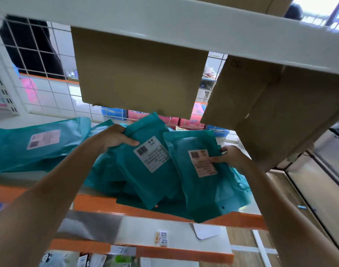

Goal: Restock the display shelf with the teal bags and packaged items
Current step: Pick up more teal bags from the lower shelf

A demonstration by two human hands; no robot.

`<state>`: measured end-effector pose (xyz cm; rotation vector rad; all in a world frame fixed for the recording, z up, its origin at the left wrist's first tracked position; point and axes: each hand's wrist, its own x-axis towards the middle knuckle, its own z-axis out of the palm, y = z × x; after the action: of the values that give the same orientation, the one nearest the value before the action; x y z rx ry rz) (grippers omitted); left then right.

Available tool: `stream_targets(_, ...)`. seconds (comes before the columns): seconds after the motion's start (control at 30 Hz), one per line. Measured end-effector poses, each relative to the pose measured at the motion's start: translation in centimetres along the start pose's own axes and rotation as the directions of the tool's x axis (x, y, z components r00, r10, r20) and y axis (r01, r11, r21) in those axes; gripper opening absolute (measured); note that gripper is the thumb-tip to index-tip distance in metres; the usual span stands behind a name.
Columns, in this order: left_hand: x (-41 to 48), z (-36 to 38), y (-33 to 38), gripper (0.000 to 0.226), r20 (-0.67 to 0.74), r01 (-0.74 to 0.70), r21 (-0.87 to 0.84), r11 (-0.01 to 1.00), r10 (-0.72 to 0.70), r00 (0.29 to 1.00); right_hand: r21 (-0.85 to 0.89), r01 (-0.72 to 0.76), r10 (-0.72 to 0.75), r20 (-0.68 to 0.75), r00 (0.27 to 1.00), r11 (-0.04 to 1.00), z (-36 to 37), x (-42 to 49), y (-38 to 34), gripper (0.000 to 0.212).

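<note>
The left hand (pixel 114 138) grips the left bag (pixel 145 176) by its 11 o'clock corner. The thumb lies across the front and the fingers are curled behind, hidden. The right hand (pixel 231 157) pinches the right bag (pixel 205 189) at its 3 o'clock edge, thumb on the white label. One fingertip shows above it and the rest are behind the bag.

Both bags are tilted, label side up. The right one overlaps the left one's edge, and their lower ends hang past the orange lip of the shelf (pixel 111 206). Under them lies a pile (pixel 105 174) of teal bags, too overlapped to count. At 9 o'clock a big bag (pixel 20 151) lies flat on the shelf, its label blurred and its left end cut off by the frame. The print on the labels is too small to read.

At 12 o'clock a box (pixel 139 74) hides much of the wire grid (pixel 39 78). The top of a second box (pixel 270 116), at 2 o'clock, is hidden by the white beam (pixel 184 27). At 6 o'clock the lower shelf (pixel 145 228) carries small packets (pixel 162 237) and a paper (pixel 207 231) partly hidden under the lip. On its front is a price tag (pixel 123 250) reading 7. The goods below it are cropped and blurred.
</note>
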<state>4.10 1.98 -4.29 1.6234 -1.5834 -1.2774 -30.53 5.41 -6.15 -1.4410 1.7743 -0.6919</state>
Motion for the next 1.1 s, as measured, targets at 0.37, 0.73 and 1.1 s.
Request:
stream_targets(0.37,-2.0,-6.1,0.4,0.015,0.111,-0.132,0.065,0.989,0.125,0.986,0.145,0.090,-0.082,-0.062,0.995,0.985,-0.9,-4.4,-6.9,0.026)
stream_targets(0.73,-6.5,-14.9,-0.4,0.018,0.080,-0.362,0.363,0.858,0.359,0.930,-0.418,0.353,-0.377,0.029,0.926,0.837,5.6,-8.8,-17.3,0.019)
stream_targets(1.1,-13.0,-23.1,-3.6,0.020,0.001,-0.360,0.494,0.791,0.414,0.910,-0.435,0.498,-0.495,0.130,0.859,0.750,12.5,-9.7,-23.0,0.018)
